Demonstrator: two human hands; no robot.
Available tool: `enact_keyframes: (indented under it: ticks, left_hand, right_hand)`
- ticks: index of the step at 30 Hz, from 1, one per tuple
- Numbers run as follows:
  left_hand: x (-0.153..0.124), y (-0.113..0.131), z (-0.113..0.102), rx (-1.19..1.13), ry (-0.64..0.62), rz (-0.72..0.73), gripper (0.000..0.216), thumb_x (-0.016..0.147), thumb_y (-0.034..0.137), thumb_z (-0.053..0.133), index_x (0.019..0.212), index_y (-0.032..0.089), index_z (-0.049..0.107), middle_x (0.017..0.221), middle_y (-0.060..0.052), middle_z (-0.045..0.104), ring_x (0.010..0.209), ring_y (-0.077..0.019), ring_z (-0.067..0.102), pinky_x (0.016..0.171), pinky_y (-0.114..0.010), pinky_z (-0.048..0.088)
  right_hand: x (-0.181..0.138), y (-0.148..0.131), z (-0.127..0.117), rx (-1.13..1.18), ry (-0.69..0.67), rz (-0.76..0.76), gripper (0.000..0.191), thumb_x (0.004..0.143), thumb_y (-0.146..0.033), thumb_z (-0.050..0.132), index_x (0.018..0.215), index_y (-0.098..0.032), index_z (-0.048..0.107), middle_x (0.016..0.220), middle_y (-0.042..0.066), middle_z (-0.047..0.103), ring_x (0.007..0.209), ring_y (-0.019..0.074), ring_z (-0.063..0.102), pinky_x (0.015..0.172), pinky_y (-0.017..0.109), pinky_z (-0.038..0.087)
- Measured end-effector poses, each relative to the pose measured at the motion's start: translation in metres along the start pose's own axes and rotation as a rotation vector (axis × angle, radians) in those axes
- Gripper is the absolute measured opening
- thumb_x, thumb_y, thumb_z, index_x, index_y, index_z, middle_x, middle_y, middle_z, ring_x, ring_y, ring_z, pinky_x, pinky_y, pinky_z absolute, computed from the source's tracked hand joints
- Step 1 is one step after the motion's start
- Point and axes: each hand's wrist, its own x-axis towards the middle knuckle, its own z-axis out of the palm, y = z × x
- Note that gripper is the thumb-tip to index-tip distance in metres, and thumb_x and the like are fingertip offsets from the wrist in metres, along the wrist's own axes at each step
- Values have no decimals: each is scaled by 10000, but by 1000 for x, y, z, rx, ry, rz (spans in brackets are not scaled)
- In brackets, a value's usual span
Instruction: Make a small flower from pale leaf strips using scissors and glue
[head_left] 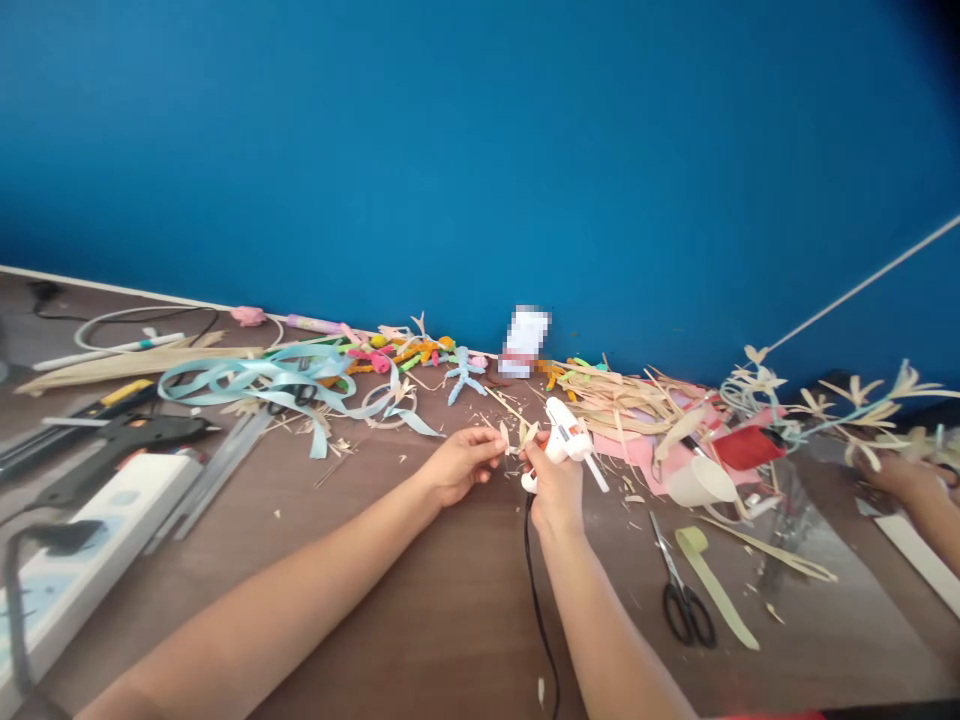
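My left hand [463,465] is closed in a pinch on a small pale husk-like petal [504,436] above the table's middle. Close beside it, my right hand [556,485] is wrapped round a white hot glue gun [568,432], whose black cord [534,575] runs down toward me. Another pale petal piece [530,437] shows at the right fingertips; whether it is pinched or only touched I cannot tell. Small pale scraps lie on the brown table around both hands.
Black-handled scissors [686,605] and a pale green ribbon [718,590] lie at right. Light-blue ribbon [259,385], a black glue gun [127,445] and a power strip [97,560] are at left. Dried strips [622,400] line the blue wall. Another person's hand [904,480] works far right.
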Motion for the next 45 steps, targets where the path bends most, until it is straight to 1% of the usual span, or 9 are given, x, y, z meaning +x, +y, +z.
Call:
enact_keyframes:
  ticks: [3,6,10,14,19,28,35,40,45]
  left_hand:
    - [-4,1,-6,-65,-12,25,249,587,294,700,665,129,530,587,25,490,468,-32,404,347,-120,244]
    - [-5,1,-10,-92,-27,35,250,609,299,684,673,122,521,679,-2,523,462,-19,379,337,-119,217]
    - [-4,-4,-11,-46,30,113,252,609,308,681,703,129,529,632,13,498,478,-40,398,366,-139,292]
    - [-3,-13,-5,-29,82,180,241,635,322,660,720,133,537,584,30,456,504,-54,411,407,-154,341]
    - [-4,-19,2,-116,106,157,247,634,327,663,699,132,525,585,33,442,488,-44,387,393,-147,306]
    - [-4,-20,0,-148,117,135,254,639,332,665,708,142,512,559,41,434,473,-45,379,382,-146,291]
    - [-3,-21,-1,-158,142,155,219,630,291,679,713,138,546,579,29,510,477,-45,414,390,-146,331]
    - [-2,-23,-2,-181,155,122,222,618,274,692,735,121,582,570,19,535,501,-53,472,442,-153,401]
    - [-1,-24,-3,-217,165,92,228,603,260,706,732,112,591,573,10,557,497,-51,492,470,-158,432]
  right_hand:
    - [-3,4,13,0,-24,-15,249,573,-192,633,772,-166,486,644,-51,536,503,91,526,435,203,360]
    - [-6,9,18,5,-28,-17,252,587,-201,632,789,-164,485,667,-48,532,509,83,516,445,200,361]
    - [-7,12,18,-4,-30,0,247,594,-204,629,787,-163,481,667,-43,532,509,83,509,445,201,358]
    - [-9,10,18,-24,5,-18,227,601,-195,620,773,-168,475,643,-49,525,502,86,503,446,206,363]
    - [-14,11,20,-81,8,-30,243,620,-219,620,810,-177,474,682,-38,527,561,99,526,462,205,394]
    - [-16,16,15,-151,-42,4,282,641,-272,628,866,-188,481,693,-37,542,568,102,537,479,203,414]
    - [-18,20,12,-267,-46,-12,276,656,-302,608,881,-171,516,762,-3,585,661,133,573,573,231,454]
    - [-16,28,9,-322,-17,-57,316,651,-347,616,894,-162,536,809,25,606,705,149,580,619,241,462]
    - [-16,28,7,-352,-37,-55,316,656,-362,610,888,-156,553,822,32,620,731,156,590,656,248,466]
